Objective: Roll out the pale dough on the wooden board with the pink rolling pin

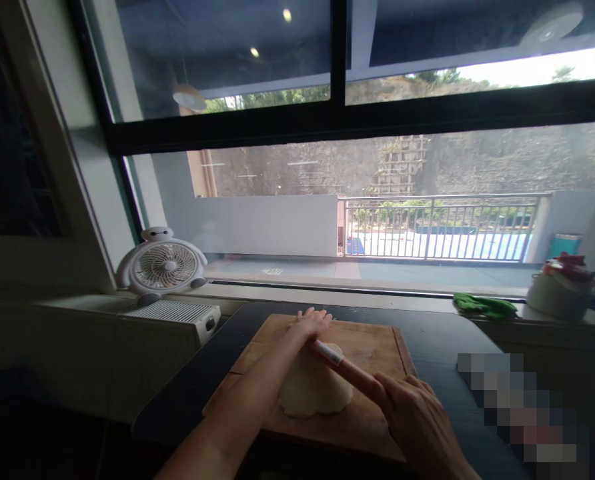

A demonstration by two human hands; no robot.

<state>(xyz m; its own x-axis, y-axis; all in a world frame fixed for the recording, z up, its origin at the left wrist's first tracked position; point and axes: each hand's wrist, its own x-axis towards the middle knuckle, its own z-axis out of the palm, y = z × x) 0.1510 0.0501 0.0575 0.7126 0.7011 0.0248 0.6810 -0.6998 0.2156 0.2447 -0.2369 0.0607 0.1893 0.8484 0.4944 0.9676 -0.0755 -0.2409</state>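
A wooden rolling pin point(355, 375) lies slantwise over a flattened sheet of pale dough point(315, 395). At its far end is my left hand point(312, 325), laid over the pin with the fingertips showing beyond it; the palm side is hidden. My right hand point(417, 412) wraps round the near end, fingers closed. A paper label sticks to the pin close to my left hand. Under the dough is a wooden board point(377, 341). My left forearm covers part of the dough's left side.
The board rests on a dark table point(440, 347) against a window sill. A white fan point(170, 267) stands on the left by a white heater-like box point(177, 319). On the sill to the right are a green cloth point(485, 305) and a pale pot point(560, 293). A person's blurred-out part shows at right.
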